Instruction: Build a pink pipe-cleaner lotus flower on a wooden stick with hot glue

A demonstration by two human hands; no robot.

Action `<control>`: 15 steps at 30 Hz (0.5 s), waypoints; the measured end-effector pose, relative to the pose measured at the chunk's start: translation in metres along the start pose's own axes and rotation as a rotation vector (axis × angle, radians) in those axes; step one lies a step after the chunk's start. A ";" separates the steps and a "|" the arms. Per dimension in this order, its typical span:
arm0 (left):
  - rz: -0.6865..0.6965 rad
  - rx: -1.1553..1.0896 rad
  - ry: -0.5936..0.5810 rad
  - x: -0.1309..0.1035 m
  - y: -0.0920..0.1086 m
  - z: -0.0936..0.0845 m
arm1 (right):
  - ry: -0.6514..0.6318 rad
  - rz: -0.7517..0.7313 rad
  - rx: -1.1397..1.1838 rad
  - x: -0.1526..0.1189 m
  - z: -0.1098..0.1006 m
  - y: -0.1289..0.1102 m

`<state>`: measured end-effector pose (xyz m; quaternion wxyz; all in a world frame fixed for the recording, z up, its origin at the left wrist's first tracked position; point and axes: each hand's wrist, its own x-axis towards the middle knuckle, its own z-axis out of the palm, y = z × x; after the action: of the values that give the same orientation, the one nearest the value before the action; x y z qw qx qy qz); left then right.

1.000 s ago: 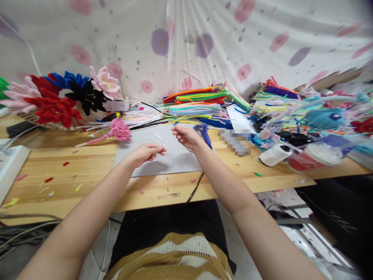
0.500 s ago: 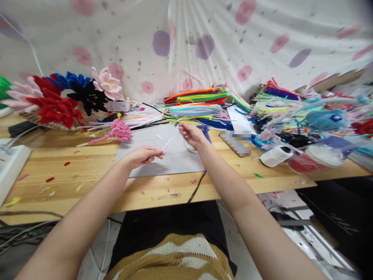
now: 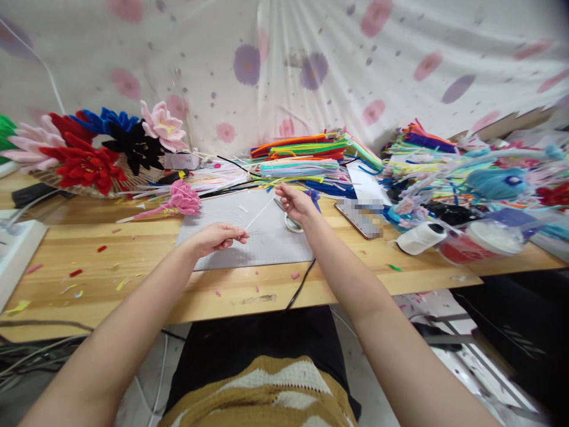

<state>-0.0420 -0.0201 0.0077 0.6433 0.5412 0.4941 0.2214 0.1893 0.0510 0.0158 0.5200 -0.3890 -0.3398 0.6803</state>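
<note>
The thin white strand (image 3: 260, 213) runs straight and taut above the flat grey mat (image 3: 249, 252) on the pale wooden bench (image 3: 146, 261), its long axis slanting from the near left end up to the far right end. The left hand (image 3: 226, 236) pinches the near end between closed fingers; the right hand (image 3: 295, 203) pinches the far end, beside the white-handled scissors (image 3: 293, 223).

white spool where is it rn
In the head view, the white spool lies on the wooden table, right of the right hand, just left of the red tub.
</note>
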 end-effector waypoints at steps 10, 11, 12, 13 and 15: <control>-0.038 -0.075 -0.025 -0.006 -0.001 -0.010 | -0.112 0.039 0.048 0.000 -0.005 0.002; -0.043 -0.123 -0.024 -0.011 -0.001 -0.016 | -0.139 0.047 0.074 -0.001 -0.006 0.000; -0.036 -0.190 -0.012 -0.016 0.000 -0.024 | -0.159 0.050 0.105 -0.003 -0.007 -0.002; -0.007 -0.277 0.012 -0.023 0.000 -0.033 | -0.175 0.044 0.138 -0.005 -0.008 -0.004; 0.145 -0.505 0.069 -0.039 0.000 -0.054 | -0.210 0.006 0.194 -0.009 -0.009 -0.010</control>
<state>-0.1053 -0.0268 0.0271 0.7234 0.3896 0.4048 0.4013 0.2035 0.0447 0.0214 0.5150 -0.2644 -0.3238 0.7484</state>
